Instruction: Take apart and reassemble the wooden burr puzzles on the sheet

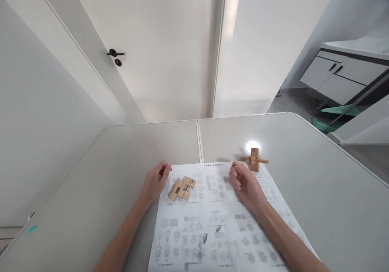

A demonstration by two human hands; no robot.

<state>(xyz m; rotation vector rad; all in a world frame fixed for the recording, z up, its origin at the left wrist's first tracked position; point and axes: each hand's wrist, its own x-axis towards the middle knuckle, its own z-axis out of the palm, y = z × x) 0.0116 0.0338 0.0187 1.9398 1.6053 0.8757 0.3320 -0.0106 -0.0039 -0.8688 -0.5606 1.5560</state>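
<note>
Paper (204,211) printed with small drawings lies on the table (252,128), with flat wooden blocks (181,192) resting on it just beside my left hand (156,179). Crossed wooden pieces (254,160) stand near my right hand (244,183); both sets of fingers curl loosely inward, and I cannot tell whether either holds anything.

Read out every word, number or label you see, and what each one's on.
"3", apparently: dark mark on the flat wooden pieces.
"3", possibly, turned: dark mark on the upright wooden assembly; too blurred to be sure.
Heading and captions on the paper sheet: too small to read.
</note>
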